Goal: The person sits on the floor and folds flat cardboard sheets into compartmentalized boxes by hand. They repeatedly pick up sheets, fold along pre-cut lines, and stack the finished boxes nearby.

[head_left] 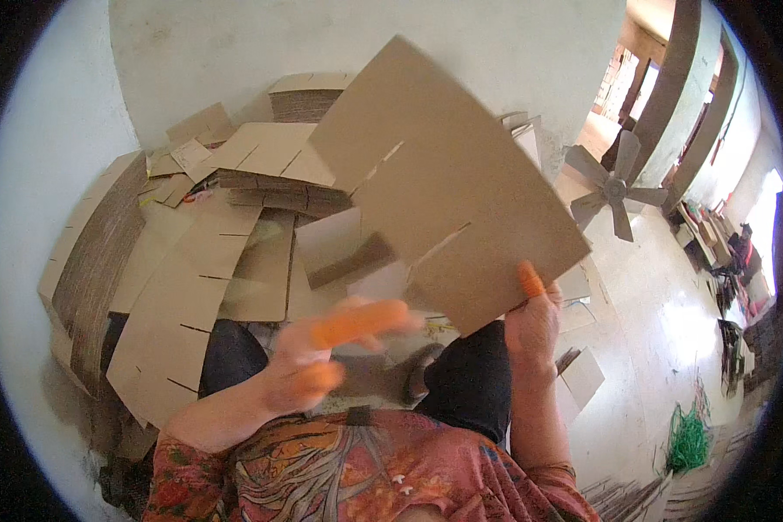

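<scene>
My right hand (532, 320), with an orange finger cot on the thumb, grips the lower right edge of a large flat brown cardboard sheet (448, 178) with cut slots, held up and tilted in front of me. My left hand (322, 357) is blurred, its fingers spread and wearing orange finger cots. It hovers just below and left of the sheet's lower edge, holding nothing that I can see. My knees in dark trousers (465, 374) show below the sheet.
Stacks of slotted cardboard blanks (270, 165) lie ahead and along the left (178, 296). A tall ribbed stack (96, 261) leans at far left. A fan (613, 187) stands on the floor at right. Green string (687, 439) lies at lower right.
</scene>
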### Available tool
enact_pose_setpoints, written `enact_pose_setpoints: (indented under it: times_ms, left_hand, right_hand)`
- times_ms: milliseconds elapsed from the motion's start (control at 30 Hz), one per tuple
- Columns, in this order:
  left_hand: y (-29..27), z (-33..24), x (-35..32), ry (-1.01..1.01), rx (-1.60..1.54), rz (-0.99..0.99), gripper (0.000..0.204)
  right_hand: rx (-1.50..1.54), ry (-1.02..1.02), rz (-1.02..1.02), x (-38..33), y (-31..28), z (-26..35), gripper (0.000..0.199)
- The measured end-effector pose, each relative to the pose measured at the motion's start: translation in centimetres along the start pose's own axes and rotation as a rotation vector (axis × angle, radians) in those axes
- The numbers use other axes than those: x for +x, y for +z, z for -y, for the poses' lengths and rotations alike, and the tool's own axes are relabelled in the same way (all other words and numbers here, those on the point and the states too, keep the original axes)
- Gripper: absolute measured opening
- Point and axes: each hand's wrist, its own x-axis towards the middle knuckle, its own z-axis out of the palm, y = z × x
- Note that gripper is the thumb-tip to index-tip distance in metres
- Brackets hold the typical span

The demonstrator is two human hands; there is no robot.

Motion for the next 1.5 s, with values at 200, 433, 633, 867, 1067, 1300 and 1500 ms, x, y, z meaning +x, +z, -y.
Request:
enact_pose_setpoints:
  times_ms: [200,433,633,867,1067,1300,1500]
  left_hand:
    - [3.3,-9.2,-1.2,0.273,-0.598,0.039,0.049]
    - [1.3,-7.1,-0.8,0.451,-0.643,0.31,0.041]
    - [-0.6,-6.4,-0.6,0.422,-0.646,0.389,0.04]
    - [-1.0,-0.2,-2.0,0.237,-0.519,-0.068,0.063]
    - [-4.8,12.4,-8.3,-0.351,-0.068,-0.483,0.049]
    - [-5.1,16.5,-11.1,-0.628,0.023,-0.594,0.031]
    - [-5.2,17.3,-11.3,-0.644,0.024,-0.606,0.031]
  right_hand:
    - [-0.174,-0.193,-0.041,-0.2,-2.4,0.3,0.015]
    - [-0.355,-0.27,0.049,0.5,-1.4,-1.6,0.01]
    - [-0.45,-0.286,0.068,0.3,0.7,-1.4,0.008]
    - [-0.721,-0.321,0.186,0.2,0.0,-1.9,0.018]
    - [-0.694,-0.24,0.155,-0.7,-0.4,-4.0,0.016]
    - [-0.789,-0.245,0.149,-1.5,-1.2,-3.6,0.021]
    - [-0.897,-0.165,0.158,-1.9,-1.5,-3.6,0.021]
